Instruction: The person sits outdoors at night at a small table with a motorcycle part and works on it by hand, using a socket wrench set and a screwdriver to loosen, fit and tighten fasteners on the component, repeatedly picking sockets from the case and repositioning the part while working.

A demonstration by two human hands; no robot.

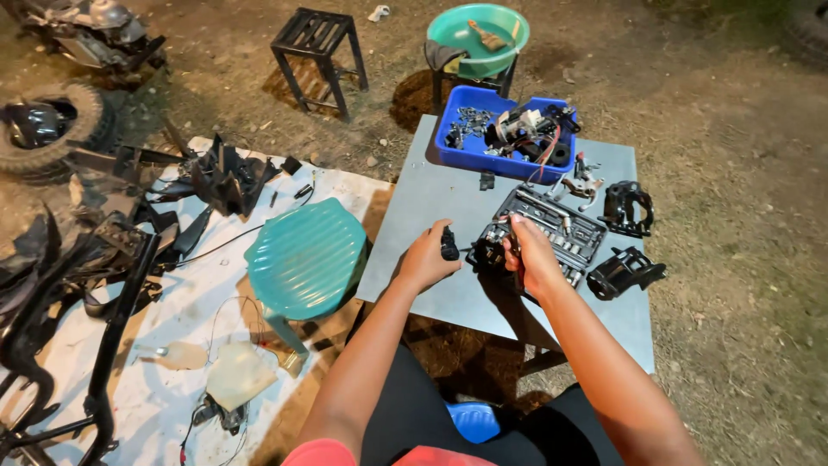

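My left hand [427, 257] grips the black handle of a screwdriver [449, 244], its shaft pointing right toward a small black motorcycle part [489, 253]. My right hand [533, 257] closes on that black part and holds it on the grey metal table [431, 194]. Just beyond my right hand lies an open socket set case [556, 226] with several chrome sockets.
A blue tray [455, 147] of bolts, wiring and parts sits at the table's far edge, two black brackets [627, 207] [623, 272] at the right. A teal plastic stool [306, 255] stands left of the table. Motorcycle bodywork lies on a white sheet [164, 380]; a green basin [477, 34] rests beyond.
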